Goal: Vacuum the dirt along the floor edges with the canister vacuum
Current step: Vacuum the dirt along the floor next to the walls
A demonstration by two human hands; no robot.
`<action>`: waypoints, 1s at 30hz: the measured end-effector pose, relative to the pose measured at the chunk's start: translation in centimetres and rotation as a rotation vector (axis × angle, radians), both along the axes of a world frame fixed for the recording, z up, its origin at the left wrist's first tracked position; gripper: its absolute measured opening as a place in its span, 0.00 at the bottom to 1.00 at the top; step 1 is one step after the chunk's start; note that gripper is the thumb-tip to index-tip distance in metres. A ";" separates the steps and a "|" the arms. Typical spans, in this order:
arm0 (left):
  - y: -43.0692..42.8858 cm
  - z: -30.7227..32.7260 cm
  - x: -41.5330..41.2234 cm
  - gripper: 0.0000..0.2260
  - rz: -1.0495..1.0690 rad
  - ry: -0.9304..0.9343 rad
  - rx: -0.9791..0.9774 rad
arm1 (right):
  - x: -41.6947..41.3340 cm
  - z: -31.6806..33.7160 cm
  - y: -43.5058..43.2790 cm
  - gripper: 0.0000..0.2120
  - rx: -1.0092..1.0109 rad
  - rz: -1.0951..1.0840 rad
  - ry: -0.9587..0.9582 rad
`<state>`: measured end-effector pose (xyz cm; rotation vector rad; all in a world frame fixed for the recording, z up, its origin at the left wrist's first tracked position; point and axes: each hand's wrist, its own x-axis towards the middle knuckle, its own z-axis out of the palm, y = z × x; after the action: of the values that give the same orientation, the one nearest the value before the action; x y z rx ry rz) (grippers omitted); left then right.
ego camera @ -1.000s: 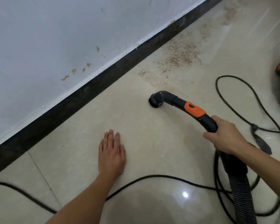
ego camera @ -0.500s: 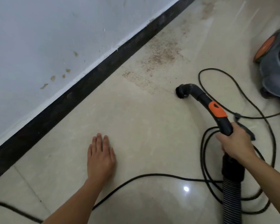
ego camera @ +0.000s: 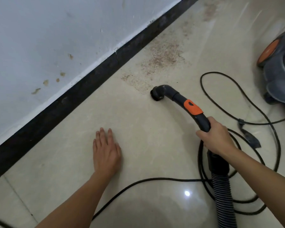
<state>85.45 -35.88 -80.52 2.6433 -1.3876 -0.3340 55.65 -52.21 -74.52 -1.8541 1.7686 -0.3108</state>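
My right hand [ego camera: 216, 139] grips the black vacuum handle [ego camera: 192, 109], which has an orange slider. Its round brush nozzle [ego camera: 156, 94] sits on the beige floor at the near edge of a brown dirt patch [ego camera: 161, 60]. The dirt spreads along the black baseboard [ego camera: 82, 94] toward the far corner. My left hand [ego camera: 106, 152] rests flat on the floor, fingers straight, well to the left of the nozzle. The ribbed hose [ego camera: 224, 198] runs down from the handle. The grey canister vacuum [ego camera: 280, 69] with an orange wheel stands at the right edge.
A black power cord [ego camera: 155, 179] loops across the floor under my arms and coils to the right of the hose. A dark crevice attachment [ego camera: 252, 139] lies by the cord. The white wall [ego camera: 48, 38] above the baseboard has small brown stains.
The nozzle has swung back left to the near edge of the dirt patch. My right hand moved with the handle. My left hand stays flat on the floor.
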 end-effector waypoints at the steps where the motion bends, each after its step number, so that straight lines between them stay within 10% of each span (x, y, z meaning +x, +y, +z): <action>1: -0.4 -0.1 -0.2 0.27 0.003 0.015 0.002 | 0.0 0.0 -0.2 0.10 -0.020 -0.019 0.001; 30: -0.7 -1.6 -0.8 0.27 0.034 -0.061 -0.019 | 17.7 -0.2 -11.7 0.14 -0.098 0.291 0.097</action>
<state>84.69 -36.53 -82.08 2.6797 -1.3546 -0.2366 73.36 -63.89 -74.68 -2.1966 1.5389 -0.2011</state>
